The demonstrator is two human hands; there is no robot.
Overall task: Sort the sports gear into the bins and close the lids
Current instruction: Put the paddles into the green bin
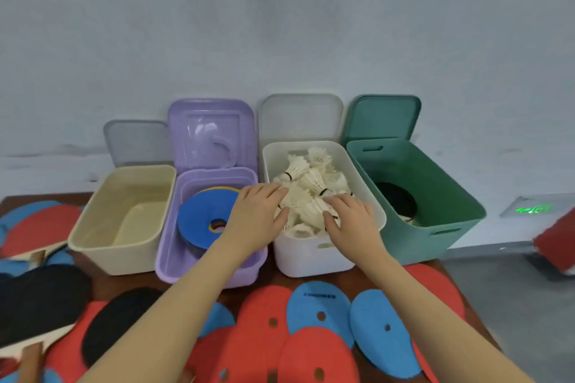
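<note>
White shuttlecocks (306,193) heap in the white bin (314,258) as the left hand (255,214) and right hand (351,221), fingers flat, press them; an even, gentle push should let the lid (301,116) shut.
</note>
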